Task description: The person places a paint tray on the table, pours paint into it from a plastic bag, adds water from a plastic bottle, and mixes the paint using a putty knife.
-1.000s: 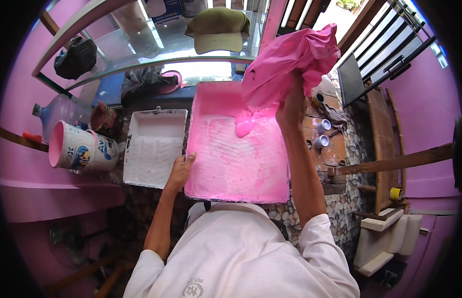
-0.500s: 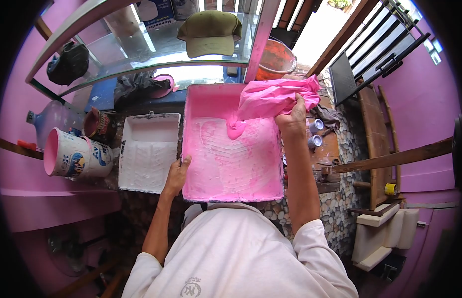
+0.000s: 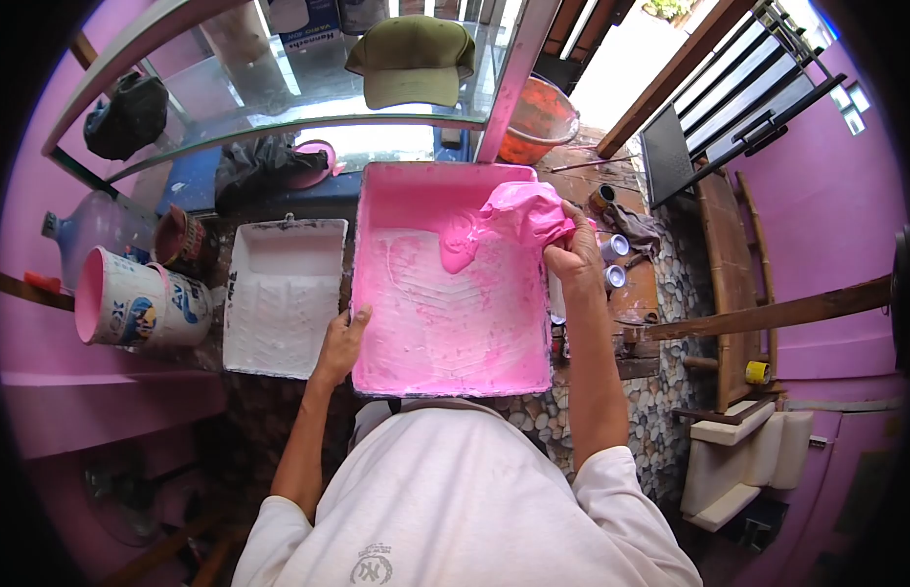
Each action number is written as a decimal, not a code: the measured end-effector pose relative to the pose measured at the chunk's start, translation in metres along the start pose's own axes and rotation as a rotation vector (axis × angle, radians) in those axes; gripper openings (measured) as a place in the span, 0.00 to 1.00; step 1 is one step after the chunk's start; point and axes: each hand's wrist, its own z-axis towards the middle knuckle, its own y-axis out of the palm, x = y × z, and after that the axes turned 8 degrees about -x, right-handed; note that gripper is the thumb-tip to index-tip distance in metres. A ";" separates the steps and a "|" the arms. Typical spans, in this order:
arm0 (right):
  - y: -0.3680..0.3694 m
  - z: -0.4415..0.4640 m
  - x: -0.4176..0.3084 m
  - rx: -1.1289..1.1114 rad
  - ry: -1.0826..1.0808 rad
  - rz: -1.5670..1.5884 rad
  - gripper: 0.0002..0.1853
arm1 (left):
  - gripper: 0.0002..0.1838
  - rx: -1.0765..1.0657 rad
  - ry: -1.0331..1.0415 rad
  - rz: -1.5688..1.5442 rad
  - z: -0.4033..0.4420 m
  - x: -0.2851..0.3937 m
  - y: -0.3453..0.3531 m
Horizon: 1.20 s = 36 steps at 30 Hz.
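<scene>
The left forearm (image 3: 304, 430) slants up from lower left, its hand (image 3: 341, 340) gripping the pink tray (image 3: 455, 357) at frame centre by the left rim, probably for steadiness; the thumb shows on top, the fingers mostly hidden; the right forearm (image 3: 595, 362) rises almost straight, its hand (image 3: 574, 252) pinching a crumpled pink plastic bag (image 3: 528, 210) over the tray's upper right, seemingly so thick pink paint (image 3: 459, 247) lands inside; beyond, at top centre, sits a green cap (image 3: 411, 64).

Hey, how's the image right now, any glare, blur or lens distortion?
Head view, edges: black corners, fisheye-like stretching; upper right: daylight washes out the opening; centre: wet pink paint shines, right hand looks fairly sharp; lower left: deep shadow.
</scene>
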 end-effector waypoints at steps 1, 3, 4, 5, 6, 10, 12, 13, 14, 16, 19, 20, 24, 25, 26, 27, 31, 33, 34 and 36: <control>0.004 -0.006 0.006 0.013 -0.030 0.010 0.13 | 0.26 -0.006 -0.003 -0.003 0.000 -0.001 0.000; 0.010 -0.020 0.017 0.027 -0.054 -0.051 0.14 | 0.26 -0.012 -0.010 -0.013 0.000 -0.001 -0.001; 0.011 -0.023 0.020 0.056 -0.036 -0.036 0.16 | 0.26 -0.019 -0.016 -0.022 0.000 0.000 -0.001; 0.011 -0.024 0.021 0.086 -0.019 -0.021 0.18 | 0.26 -0.018 -0.017 -0.023 -0.001 0.001 0.000; -0.001 -0.018 0.020 -0.008 0.031 0.029 0.21 | 0.26 -0.017 -0.012 -0.031 -0.001 0.003 0.001; -0.010 -0.016 0.036 -0.121 0.020 -0.038 0.24 | 0.26 -0.019 -0.003 -0.045 -0.002 0.004 0.002; -0.006 -0.023 0.047 -0.076 -0.100 -0.220 0.27 | 0.25 -0.022 -0.014 -0.029 -0.002 0.004 0.001; -0.007 -0.023 0.052 -0.076 -0.100 -0.220 0.27 | 0.25 -0.026 -0.024 -0.013 -0.002 0.006 0.001; -0.008 -0.023 0.056 -0.027 -0.153 -0.284 0.28 | 0.25 -0.026 -0.023 -0.013 -0.003 0.008 0.001; -0.011 -0.021 0.061 0.043 -0.246 -0.339 0.26 | 0.25 -0.024 -0.041 0.033 -0.005 0.014 0.001; -0.013 -0.019 0.060 0.013 -0.315 -0.279 0.23 | 0.25 -0.038 -0.031 -0.005 -0.005 0.013 0.001; -0.014 -0.018 0.058 0.011 -0.316 -0.280 0.23 | 0.25 -0.038 -0.030 -0.006 -0.005 0.014 0.002; -0.010 -0.019 0.050 0.055 -0.297 -0.201 0.15 | 0.26 -0.017 0.008 -0.003 -0.005 0.013 0.004; -0.007 -0.021 0.048 0.079 -0.283 -0.184 0.13 | 0.27 -0.021 0.007 -0.001 -0.004 0.012 0.003; -0.004 -0.022 0.045 0.078 -0.289 -0.182 0.13 | 0.27 -0.026 0.011 0.001 -0.004 0.011 0.003; -0.002 -0.023 0.039 0.050 -0.263 -0.152 0.11 | 0.28 -0.020 0.014 0.028 -0.004 0.012 0.003; 0.008 -0.020 0.013 -0.024 -0.214 -0.064 0.08 | 0.33 -0.047 0.043 0.027 -0.001 -0.005 -0.002; 0.019 -0.015 -0.002 -0.025 -0.212 -0.028 0.08 | 0.33 -0.033 0.068 -0.030 -0.003 -0.005 0.002; 0.025 -0.013 -0.010 -0.041 -0.196 -0.035 0.07 | 0.34 -0.014 0.087 -0.091 -0.003 -0.002 0.004; 0.040 -0.016 -0.023 -0.111 -0.182 -0.051 0.06 | 0.34 -0.005 0.104 -0.024 -0.004 -0.003 0.003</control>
